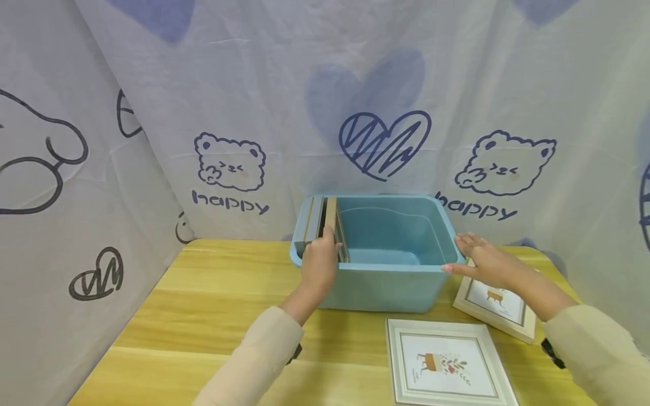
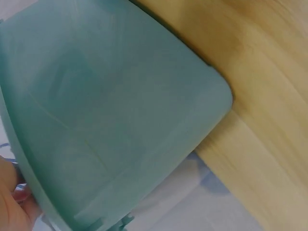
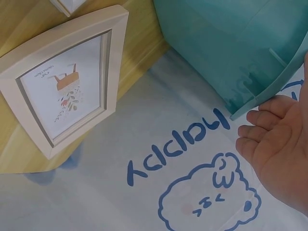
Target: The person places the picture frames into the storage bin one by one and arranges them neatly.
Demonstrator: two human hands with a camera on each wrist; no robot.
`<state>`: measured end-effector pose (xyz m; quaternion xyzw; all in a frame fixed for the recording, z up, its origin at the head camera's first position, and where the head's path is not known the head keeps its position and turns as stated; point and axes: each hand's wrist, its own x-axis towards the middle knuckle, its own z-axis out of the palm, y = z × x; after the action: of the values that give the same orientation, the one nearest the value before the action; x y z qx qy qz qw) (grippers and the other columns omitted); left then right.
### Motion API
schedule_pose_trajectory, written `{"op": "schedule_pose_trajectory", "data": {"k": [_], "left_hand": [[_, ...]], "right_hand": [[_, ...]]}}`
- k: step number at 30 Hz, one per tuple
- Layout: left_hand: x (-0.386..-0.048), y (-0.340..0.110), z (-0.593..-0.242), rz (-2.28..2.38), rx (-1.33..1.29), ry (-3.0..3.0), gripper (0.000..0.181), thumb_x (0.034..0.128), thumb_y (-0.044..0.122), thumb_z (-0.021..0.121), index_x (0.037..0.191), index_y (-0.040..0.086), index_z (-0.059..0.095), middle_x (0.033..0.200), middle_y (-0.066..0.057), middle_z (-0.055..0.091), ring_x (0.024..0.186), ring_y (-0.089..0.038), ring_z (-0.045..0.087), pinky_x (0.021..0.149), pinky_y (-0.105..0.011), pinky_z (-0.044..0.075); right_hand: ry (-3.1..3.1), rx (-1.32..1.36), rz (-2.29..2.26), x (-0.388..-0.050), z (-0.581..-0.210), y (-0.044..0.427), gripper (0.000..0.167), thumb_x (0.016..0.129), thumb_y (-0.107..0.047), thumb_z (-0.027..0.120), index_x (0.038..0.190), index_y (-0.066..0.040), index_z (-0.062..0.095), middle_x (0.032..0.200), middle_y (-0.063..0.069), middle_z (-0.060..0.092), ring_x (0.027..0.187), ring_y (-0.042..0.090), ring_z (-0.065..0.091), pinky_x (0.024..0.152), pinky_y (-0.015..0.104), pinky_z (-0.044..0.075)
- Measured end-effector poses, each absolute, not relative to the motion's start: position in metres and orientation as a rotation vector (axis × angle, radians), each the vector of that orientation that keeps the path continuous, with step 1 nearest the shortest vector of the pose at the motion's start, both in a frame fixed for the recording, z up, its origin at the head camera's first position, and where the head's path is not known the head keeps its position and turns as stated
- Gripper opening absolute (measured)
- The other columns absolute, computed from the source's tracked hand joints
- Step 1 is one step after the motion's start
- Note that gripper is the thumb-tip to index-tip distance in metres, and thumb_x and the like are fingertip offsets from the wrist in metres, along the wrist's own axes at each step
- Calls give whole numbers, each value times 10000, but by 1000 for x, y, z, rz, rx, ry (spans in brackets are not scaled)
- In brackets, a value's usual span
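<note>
"What's closest?"

"At the bottom, right of centre, a cream picture frame [image 1: 398, 366] lying flat, face up, on the wood-grain worktop [image 1: 203, 321]. Just beyond it, at the lower right, a second frame [image 1: 492, 299] lies at an angle, partly hidden by the right forearm."

"Then the blue tub [image 1: 376, 290] in the centre. What's the right hand [image 1: 487, 262] doing there?"

"It's at the tub's near right corner, fingers extended, thumb touching the rim, gripping nothing. I'd say it's there to steady the tub."

"And the left hand [image 1: 320, 262]?"

"Over the tub's left end, fingers curled round a tan-edged piece [image 1: 332, 210] that stands upright inside. The grip comes from above, probably because a thin piece on edge is easiest to pinch that way. Exactly where the fingertips press, I can't tell; the left wrist view catches only part of that hand, at lower left."

"What else does the tub hold?"

"Grey-edged pieces [image 1: 311, 223], upright at its far left beside the tan one. They look like frames seen edge-on, likely stood that way to pack closely against the end wall. To the right, the tub's floor and inner wall show."

"And behind?"

"A pale cloth [image 1: 284, 96] printed with hearts and bears, across the top."
</note>
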<state>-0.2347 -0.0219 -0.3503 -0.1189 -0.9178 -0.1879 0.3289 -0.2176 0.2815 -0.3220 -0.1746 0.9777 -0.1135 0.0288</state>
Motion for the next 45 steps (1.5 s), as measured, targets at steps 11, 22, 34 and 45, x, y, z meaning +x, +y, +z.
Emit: {"op": "schedule_pose_trajectory", "data": {"k": [11,22,34,45], "left_hand": [[-235,-21,-352,57,-243,-2189,280,690,-60,686,499,72,529,558,-39,562,408,-109,502,319,-217,415],[-241,-31,-356,189,-204,-2070,247,616,310,812,554,116,670,574,13,583,540,-138,472,498,-228,333],[-242,-48,-352,-96,-355,-2061,295,650,257,835,855,91,701,765,-60,652,696,-220,573,611,-307,432],[-246,-96,-332,-612,-573,-2332,665,715,364,780,1216,-20,571,1248,-220,555,1135,-386,527,936,-545,447]], "right_hand": [[3025,-544,-340,-219,-325,284,883,877,-556,510,1348,165,313,1426,365,238,1308,559,192,1041,671,203],[3028,-553,-336,-219,-328,283,877,880,-553,509,1344,167,321,1423,364,248,1305,557,204,1045,663,213],[3016,-559,-352,-219,-329,283,887,877,-555,510,1352,166,306,1431,364,231,1311,551,197,1057,655,199],[3025,-565,-324,-220,-326,284,889,877,-563,504,1353,162,309,1429,369,231,1307,551,209,1048,657,219]]}}
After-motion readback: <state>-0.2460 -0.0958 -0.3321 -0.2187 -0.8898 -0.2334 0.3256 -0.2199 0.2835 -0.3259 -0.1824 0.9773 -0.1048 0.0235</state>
